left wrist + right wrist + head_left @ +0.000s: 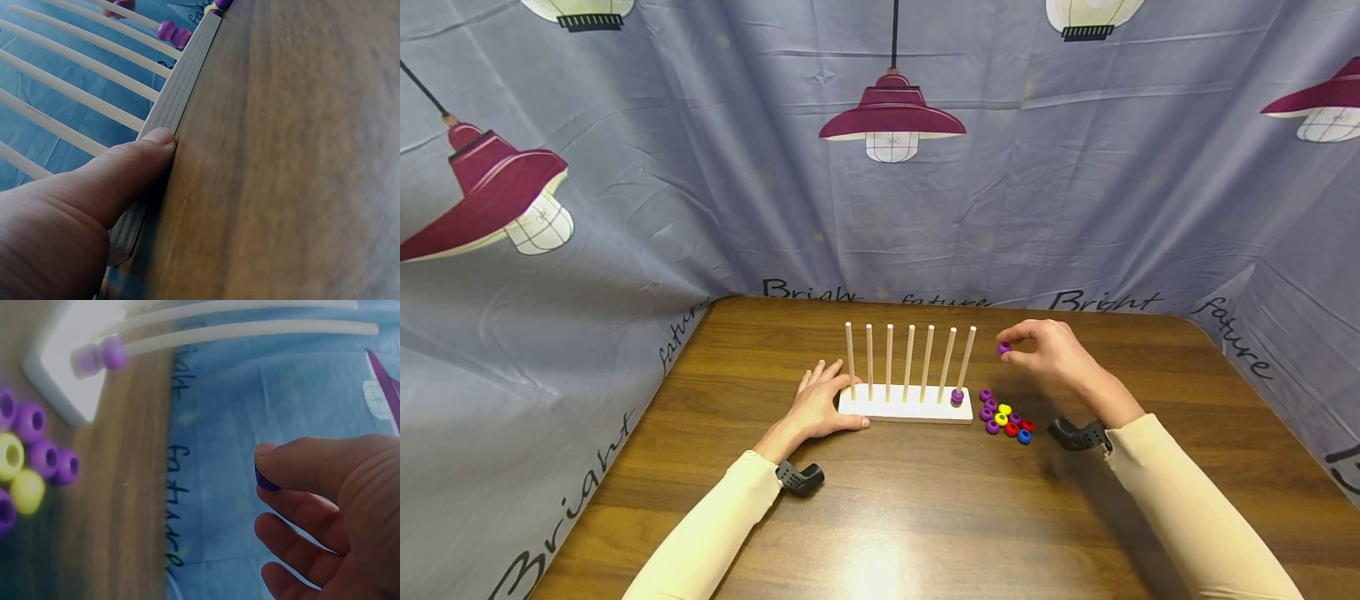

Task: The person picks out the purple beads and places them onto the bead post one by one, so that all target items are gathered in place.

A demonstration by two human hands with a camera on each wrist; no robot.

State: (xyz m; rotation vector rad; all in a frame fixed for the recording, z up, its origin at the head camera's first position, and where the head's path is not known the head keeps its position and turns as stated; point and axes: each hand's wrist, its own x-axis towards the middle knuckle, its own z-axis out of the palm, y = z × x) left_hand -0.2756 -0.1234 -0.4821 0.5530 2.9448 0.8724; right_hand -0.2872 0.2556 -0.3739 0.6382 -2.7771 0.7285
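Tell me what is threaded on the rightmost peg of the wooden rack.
Two purple beads sit stacked at the foot of the rightmost peg, resting on the rack base. The peg above them is bare. The peg section inside the beads is hidden.

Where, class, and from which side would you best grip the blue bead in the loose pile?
Pinch the blue bead across its outer rim, coming from above and the near side. It lies flat with its hole up at the pile's near edge; a red bead crowds its left, but bare table lies in front.
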